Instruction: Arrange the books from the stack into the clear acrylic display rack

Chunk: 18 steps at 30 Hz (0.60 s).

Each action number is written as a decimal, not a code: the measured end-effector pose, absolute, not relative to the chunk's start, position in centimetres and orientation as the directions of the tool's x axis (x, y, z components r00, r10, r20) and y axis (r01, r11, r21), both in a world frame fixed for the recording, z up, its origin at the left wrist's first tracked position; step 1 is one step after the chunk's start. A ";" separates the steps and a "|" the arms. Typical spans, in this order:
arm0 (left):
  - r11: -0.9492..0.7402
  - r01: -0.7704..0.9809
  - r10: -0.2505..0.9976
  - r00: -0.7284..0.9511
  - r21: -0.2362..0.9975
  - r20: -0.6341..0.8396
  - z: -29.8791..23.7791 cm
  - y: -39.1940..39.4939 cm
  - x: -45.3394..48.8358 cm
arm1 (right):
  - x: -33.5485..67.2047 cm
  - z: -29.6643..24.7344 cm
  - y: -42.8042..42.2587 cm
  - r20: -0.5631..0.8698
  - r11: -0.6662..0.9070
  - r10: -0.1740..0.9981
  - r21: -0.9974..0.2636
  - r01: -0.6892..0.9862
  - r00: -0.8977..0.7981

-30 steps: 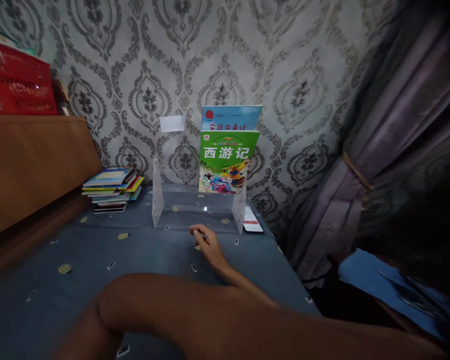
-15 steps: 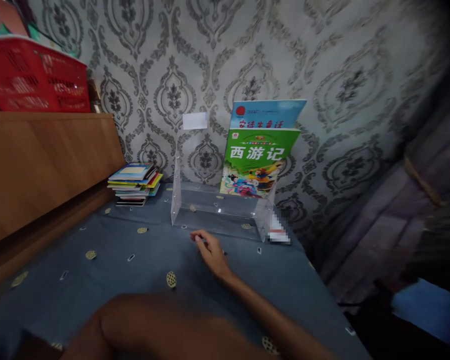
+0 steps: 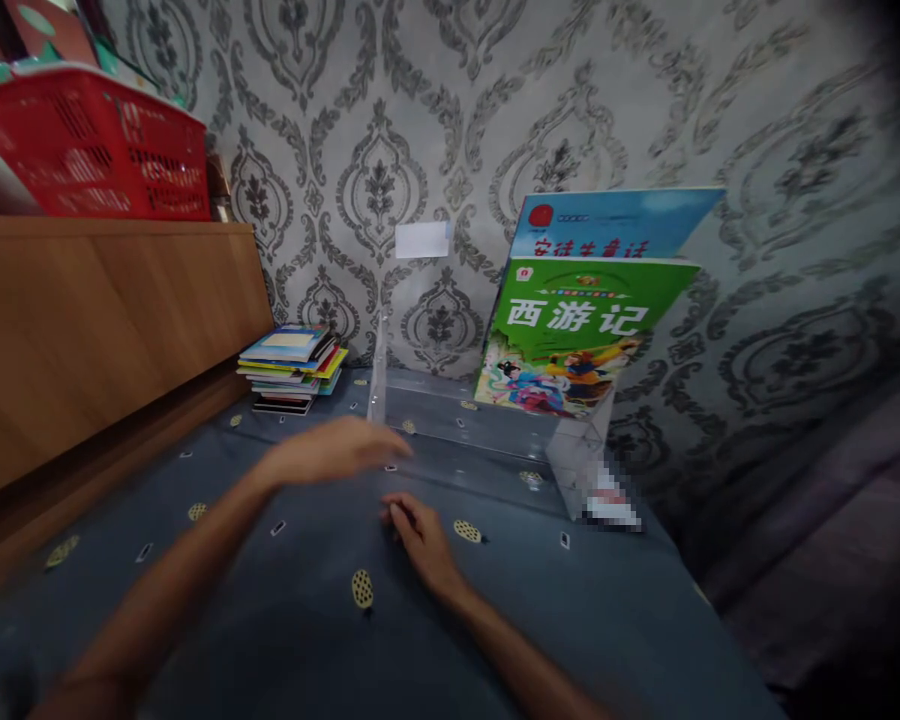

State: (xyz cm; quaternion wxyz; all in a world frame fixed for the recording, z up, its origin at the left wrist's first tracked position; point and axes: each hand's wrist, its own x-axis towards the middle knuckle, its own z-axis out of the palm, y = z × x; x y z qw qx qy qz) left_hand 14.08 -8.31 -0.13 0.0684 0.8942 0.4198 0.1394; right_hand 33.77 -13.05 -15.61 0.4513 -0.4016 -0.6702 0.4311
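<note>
My left hand (image 3: 337, 450) hovers in front of the left end of a clear acrylic book stand (image 3: 581, 455). Its fingers stretch out to the right, blurred by motion, and nothing shows in them. Lower and to the right, near the bedsheet, is my right hand (image 3: 424, 550), loosely curled with a gap between thumb and fingers and no object visible in it. On the stand's right side leans a green picture book (image 3: 570, 325) with a cartoon cover. Behind it, a blue book (image 3: 607, 215) sticks up higher. Neither hand touches the books.
A stack of several books (image 3: 292, 370) lies on the blue-grey patterned sheet (image 3: 285, 620) at the left, by a wooden cabinet (image 3: 120, 340). On the cabinet stands a red plastic basket (image 3: 120, 140). A white label (image 3: 422, 240) shows above the stand, before the patterned wall.
My left arm, a blur low in view before, has swung up and left, and its hand now reaches toward the stand. The right hand stays nearly in place. My view has moved closer.
</note>
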 end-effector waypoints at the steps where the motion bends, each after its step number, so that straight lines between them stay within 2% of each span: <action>1: -0.536 0.820 0.842 0.501 0.202 0.200 0.6 -6.5 12.7 | 33.7 -15.8 -13.0 0.243 0.293 0.929 -0.944 0.154 -0.279; 3: -0.263 0.956 0.941 0.225 0.128 0.251 1.6 -2.8 9.8 | 33.6 -15.8 -12.9 0.224 0.283 0.927 -0.944 0.168 -0.299; 4: -0.132 0.986 0.953 0.099 0.101 0.286 1.8 -1.2 8.4 | 33.6 -15.8 -13.0 0.220 0.282 0.926 -0.943 0.175 -0.306; 7: 0.081 0.995 0.936 -0.093 0.051 0.340 1.3 2.7 5.0 | 33.6 -15.7 -13.1 0.207 0.274 0.929 -0.942 0.193 -0.305; 9: 0.111 0.994 0.936 -0.109 0.013 0.334 0.5 4.4 3.7 | 33.7 -15.6 -13.1 0.199 0.268 0.931 -0.942 0.202 -0.306; 14: 0.014 0.996 0.973 0.008 -0.093 0.229 -0.3 7.3 2.6 | 33.9 -15.8 -13.0 0.202 0.279 0.923 -0.938 0.208 -0.327; 18: -0.030 0.987 0.977 0.063 -0.157 0.204 -0.2 8.0 2.4 | 33.9 -15.9 -13.0 0.205 0.278 0.924 -0.940 0.198 -0.324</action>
